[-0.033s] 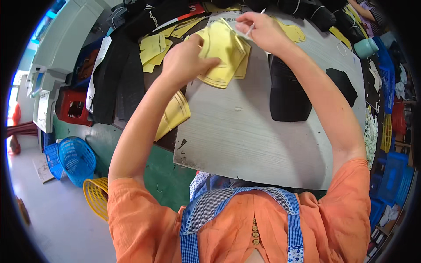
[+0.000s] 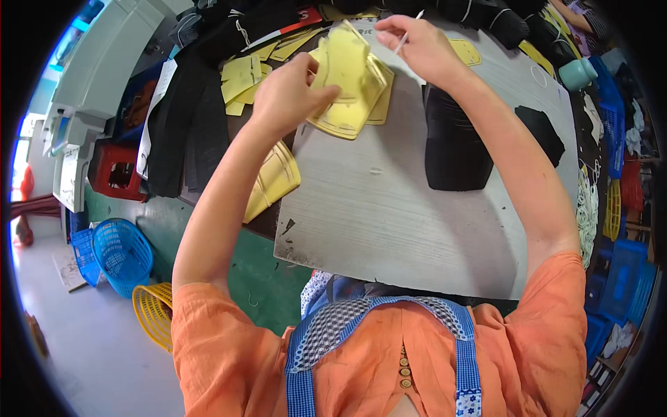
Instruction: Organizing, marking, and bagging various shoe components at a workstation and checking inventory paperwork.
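Note:
My left hand (image 2: 292, 94) grips a yellow card pattern piece (image 2: 347, 62), thumb on its face, tilted up over other yellow pieces. Dark lines or slots run along the edges of these cards. One more yellow card (image 2: 380, 108) pokes out at the right of the bunch. In my right hand (image 2: 431, 55), just right of the cards, a thin white pen-like stick (image 2: 419, 16) is pinched between the fingers. Beneath my right forearm lies a black cloth piece (image 2: 455, 149) on the grey board (image 2: 368, 222). A smaller black piece (image 2: 540, 135) lies farther right.
Loose yellow cards (image 2: 241, 78) lie at the left, with another yellow card (image 2: 280, 177) by my left forearm. Black cloth strips (image 2: 174, 132) hang over the table's left side. A pale green jar (image 2: 578, 74) stands at the far right. Blue baskets (image 2: 124, 254) stand on the floor.
The upper yellow card in my left hand has tipped up and away from those under it. My left hand has shifted slightly left; my right hand has barely moved.

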Motion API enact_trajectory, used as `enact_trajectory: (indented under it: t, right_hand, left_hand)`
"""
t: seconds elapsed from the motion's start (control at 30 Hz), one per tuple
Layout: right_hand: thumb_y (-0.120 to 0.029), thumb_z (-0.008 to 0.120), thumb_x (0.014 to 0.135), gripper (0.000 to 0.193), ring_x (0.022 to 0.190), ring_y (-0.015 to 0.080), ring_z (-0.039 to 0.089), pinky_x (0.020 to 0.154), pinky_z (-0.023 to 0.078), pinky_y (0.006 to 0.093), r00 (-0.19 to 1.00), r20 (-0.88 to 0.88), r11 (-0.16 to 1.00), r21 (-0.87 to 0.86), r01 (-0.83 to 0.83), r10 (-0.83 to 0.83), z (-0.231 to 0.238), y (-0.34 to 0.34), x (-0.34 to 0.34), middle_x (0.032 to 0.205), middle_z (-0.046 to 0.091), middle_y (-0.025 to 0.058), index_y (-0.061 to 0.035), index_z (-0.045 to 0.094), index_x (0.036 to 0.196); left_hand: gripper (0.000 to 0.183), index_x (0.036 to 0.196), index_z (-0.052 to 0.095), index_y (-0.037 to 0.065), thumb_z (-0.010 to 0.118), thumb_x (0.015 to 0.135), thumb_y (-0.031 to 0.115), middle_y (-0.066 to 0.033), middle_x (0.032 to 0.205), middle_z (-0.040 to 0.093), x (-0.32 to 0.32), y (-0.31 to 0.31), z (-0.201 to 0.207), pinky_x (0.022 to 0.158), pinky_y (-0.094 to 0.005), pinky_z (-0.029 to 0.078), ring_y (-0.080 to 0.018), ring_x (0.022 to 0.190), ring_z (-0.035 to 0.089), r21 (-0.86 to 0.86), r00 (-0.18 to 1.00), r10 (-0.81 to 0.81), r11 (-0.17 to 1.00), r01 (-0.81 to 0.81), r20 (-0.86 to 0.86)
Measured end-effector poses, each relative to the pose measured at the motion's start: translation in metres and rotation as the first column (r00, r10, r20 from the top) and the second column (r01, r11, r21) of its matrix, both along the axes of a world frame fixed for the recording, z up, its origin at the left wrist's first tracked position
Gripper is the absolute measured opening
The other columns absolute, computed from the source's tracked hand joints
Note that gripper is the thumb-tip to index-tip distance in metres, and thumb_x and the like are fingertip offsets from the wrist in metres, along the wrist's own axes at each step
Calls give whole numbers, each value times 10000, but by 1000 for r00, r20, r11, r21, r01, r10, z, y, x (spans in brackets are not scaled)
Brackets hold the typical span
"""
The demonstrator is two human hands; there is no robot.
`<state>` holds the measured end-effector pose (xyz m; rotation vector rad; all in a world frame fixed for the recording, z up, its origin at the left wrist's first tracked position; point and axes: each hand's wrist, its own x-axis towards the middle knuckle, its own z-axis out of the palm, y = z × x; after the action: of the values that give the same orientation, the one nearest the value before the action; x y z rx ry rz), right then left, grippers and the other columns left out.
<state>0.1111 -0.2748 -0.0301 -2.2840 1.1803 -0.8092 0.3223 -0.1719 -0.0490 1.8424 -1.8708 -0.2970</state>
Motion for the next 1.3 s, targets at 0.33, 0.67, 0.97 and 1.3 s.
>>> enact_trajectory:
  t: [0.33, 0.67, 0.97, 1.3]
  right_hand:
    - [-218, 657, 870, 218, 703, 143, 592, 673, 464, 273, 997, 25, 990, -114, 78, -76, 61, 122, -122, 744, 637, 51, -5, 646, 916]
    - [-220, 569, 951, 190, 556, 25, 427, 485, 337, 185, 645, 368, 743, 328, 584, -670, 10, 249, -257, 734, 544, -27, -34, 605, 935]
    - [-124, 611, 911, 138, 624, 75, 572, 552, 475, 218, 675, 347, 718, 571, 399, -651, -8, 292, -207, 779, 616, 16, 4, 622, 959]
    - [-135, 590, 922, 167, 649, 101, 584, 614, 474, 256, 926, -35, 924, 61, 377, -376, -15, 265, -160, 758, 630, 51, -10, 635, 1024]
  left_hand:
    - [224, 1020, 616, 33, 675, 820, 115, -94, 860, 597, -88, 48, 50, 683, -307, 523, -215, 798, 625, -282, 811, -407, 908, 310, -419]
    - [370, 1173, 621, 164, 568, 814, 94, -7, 1147, 573, -134, 48, -4, 869, -359, 439, -223, 1058, 544, -232, 775, -443, 780, 581, 451]
    - [437, 1223, 579, 151, 643, 791, 143, -85, 1227, 523, -137, 164, 6, 1027, -494, 373, -274, 1163, 503, -25, 698, -678, 713, 701, 230]
    - [456, 1166, 600, 87, 721, 736, 177, -164, 1218, 512, -179, 169, -7, 947, -434, 440, -343, 1138, 501, -212, 816, -577, 803, 557, -42]
